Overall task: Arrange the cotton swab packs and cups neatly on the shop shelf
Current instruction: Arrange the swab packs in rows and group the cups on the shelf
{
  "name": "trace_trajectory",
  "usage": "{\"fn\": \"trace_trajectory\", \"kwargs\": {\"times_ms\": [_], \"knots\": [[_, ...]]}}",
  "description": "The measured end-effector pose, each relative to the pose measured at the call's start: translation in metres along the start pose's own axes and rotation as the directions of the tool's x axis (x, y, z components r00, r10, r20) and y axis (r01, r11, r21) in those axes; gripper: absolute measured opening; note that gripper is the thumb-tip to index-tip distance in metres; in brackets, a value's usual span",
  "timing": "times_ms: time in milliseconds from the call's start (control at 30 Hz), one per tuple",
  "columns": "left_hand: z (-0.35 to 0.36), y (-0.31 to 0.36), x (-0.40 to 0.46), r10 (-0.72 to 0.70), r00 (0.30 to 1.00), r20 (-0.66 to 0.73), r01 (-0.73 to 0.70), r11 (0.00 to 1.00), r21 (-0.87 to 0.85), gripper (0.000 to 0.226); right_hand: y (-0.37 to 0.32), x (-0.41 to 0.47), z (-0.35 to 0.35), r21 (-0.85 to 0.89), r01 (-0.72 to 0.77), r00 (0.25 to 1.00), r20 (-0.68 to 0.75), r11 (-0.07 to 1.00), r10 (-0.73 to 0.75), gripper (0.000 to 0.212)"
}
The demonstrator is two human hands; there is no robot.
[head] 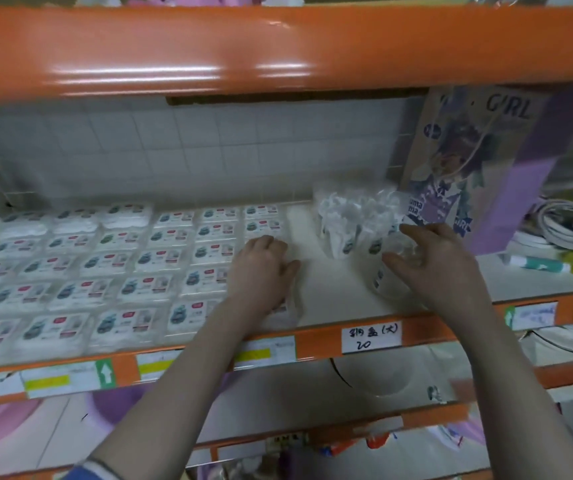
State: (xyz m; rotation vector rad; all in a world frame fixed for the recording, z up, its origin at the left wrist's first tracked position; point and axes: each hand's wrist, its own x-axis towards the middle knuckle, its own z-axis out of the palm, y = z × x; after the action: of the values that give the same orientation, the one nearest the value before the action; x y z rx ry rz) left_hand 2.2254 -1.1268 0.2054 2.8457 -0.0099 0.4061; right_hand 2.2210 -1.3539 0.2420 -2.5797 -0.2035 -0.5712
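Cotton swab packs (112, 268): we see flat clear packs with printed labels laid in rows and columns across the left half of the shelf, from about nine o'clock in towards the centre.
Shelf (323, 271): a pale board with an orange front rail; a bare strip shows between the packs and the cups.
Left hand (261, 268): we find it palm down at the right edge of the pack grid, just left of centre, fingers curled over the top of a pack there and pressing it; a pack's plastic edge shows beneath the wrist at the front rail.
Price tag (371, 337): a white handwritten label on the rail at about six o'clock, between our two forearms.
Cups (354, 223): a cluster of clear cups of cotton swabs stands at about one o'clock, near the back of the shelf.
Right hand (441, 265): its spread, bent fingers wrap a clear cup tilted on the shelf in front of the cluster; we read this as a loose hold.
Gift bag (468, 161): a purple printed paper bag stands upright at two o'clock, right of the cups.
Cables (569, 226): pale coils lie at three o'clock.
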Motion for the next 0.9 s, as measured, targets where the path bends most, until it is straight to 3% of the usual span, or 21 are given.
{"fn": "trace_trajectory", "kwargs": {"times_ms": [533, 767, 900], "knots": [[0.011, -0.002, -0.001, -0.019, 0.999, -0.026, 0.018, 0.999, -0.032, 0.055, 0.021, 0.033, 0.006, -0.071, 0.027, 0.981, 0.194, 0.997, -0.012, 0.052], [0.014, -0.005, 0.000, -0.009, 1.000, -0.024, 0.009, 1.000, 0.001, 0.041, 0.023, 0.036, 0.004, -0.060, 0.034, 0.970, 0.241, 0.998, -0.018, 0.047], [0.014, -0.004, 0.000, -0.008, 1.000, -0.019, 0.008, 1.000, -0.003, 0.040, 0.024, 0.035, 0.003, -0.116, 0.003, 0.976, 0.217, 0.993, 0.022, 0.056]]}}
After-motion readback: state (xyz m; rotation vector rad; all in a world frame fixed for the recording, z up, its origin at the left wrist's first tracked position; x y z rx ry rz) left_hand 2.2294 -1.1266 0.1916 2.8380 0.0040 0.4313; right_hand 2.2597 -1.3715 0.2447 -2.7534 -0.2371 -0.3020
